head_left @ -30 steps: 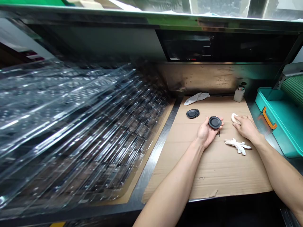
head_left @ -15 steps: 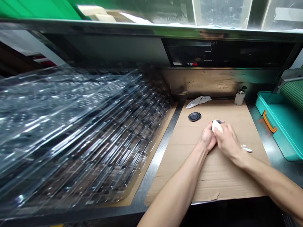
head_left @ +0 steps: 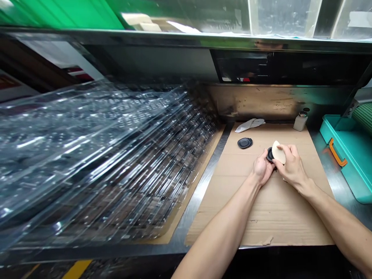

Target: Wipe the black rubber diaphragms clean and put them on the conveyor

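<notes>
Your left hand (head_left: 262,170) is half curled around a black piece (head_left: 269,155) above the cardboard (head_left: 226,201); your right hand (head_left: 293,166), nearly closed, pinches a cream pad (head_left: 278,153) (it partly hides the piece).

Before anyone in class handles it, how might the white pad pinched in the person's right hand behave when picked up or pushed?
The white pad probably keeps its shape rather than flopping: its pointed end rises beyond the right hand without drooping. Its dull face suggests it may not be slippery, and its flat form should make rolling unlikely.
</notes>
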Available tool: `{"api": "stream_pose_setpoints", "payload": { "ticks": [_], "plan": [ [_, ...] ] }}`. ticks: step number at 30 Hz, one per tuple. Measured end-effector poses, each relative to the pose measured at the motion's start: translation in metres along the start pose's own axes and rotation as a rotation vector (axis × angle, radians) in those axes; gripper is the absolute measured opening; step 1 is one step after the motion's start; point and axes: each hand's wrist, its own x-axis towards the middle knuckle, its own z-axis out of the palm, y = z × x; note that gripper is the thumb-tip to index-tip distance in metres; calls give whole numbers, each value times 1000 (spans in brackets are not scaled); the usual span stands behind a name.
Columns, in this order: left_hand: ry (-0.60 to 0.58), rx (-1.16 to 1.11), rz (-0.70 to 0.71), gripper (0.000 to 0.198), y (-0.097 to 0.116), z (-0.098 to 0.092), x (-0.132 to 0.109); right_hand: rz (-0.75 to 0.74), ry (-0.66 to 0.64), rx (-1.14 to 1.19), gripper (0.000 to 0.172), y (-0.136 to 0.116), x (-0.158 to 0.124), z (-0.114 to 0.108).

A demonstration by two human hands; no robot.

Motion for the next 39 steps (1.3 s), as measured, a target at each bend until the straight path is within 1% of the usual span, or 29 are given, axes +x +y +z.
{"api": "stream_pose_setpoints", "payload": {
  "ticks": [1,3,5,6,8,10,12,16,18,20,23,26,30,33,36,37,39],
  "plan": [
    [-18,-4,7,42,-1,0,1,32,-20,61,53,1,-1,-1],
    [-27,-11,18,41,-3,-2,2,84,-102,125,57,-1,-6,-1],
    [-5,-3,14,39,-5,-4,3,75,-176,117,56,-8,-11,0],
    [1,1,9,38,-6,-4,2,53,-192,95,52,-11,-12,1],
    [-2,2,6,36,-6,-5,1,16,-171,31,41,-17,-10,5],
    [-20,-2,8,36,-7,-5,-1,23,-109,-26,37,-19,-6,9],
    [-13,-2,10,37,-7,-4,-2,49,-66,-52,37,-18,-1,12],
    [-14,17,11,39,-6,-3,-3,7,-119,-62,38,-16,-2,14],
    [-12,33,14,41,-6,-2,-3,35,-100,-89,38,-16,-3,13],
    [14,36,26,41,-5,-2,-3,64,-76,-119,38,-16,-3,11],
    [40,27,34,39,-4,-2,-3,54,-127,-157,38,-15,-2,9],
    [58,35,33,40,-2,-3,-3,99,-140,-176,36,-14,-2,8],
    [61,40,30,40,-2,-4,-2,73,-164,-168,36,-11,-6,6],
    [84,50,32,39,-4,-4,-1,99,-124,-151,35,-8,-8,5],
    [85,70,20,37,-4,-4,0,74,-133,-116,35,-3,-5,4],
    [83,77,13,37,-3,-4,-1,82,-113,-106,35,1,-2,3],
    [68,95,6,40,-1,-4,-1,116,-17,-79,36,11,5,-1]
  ]
}}
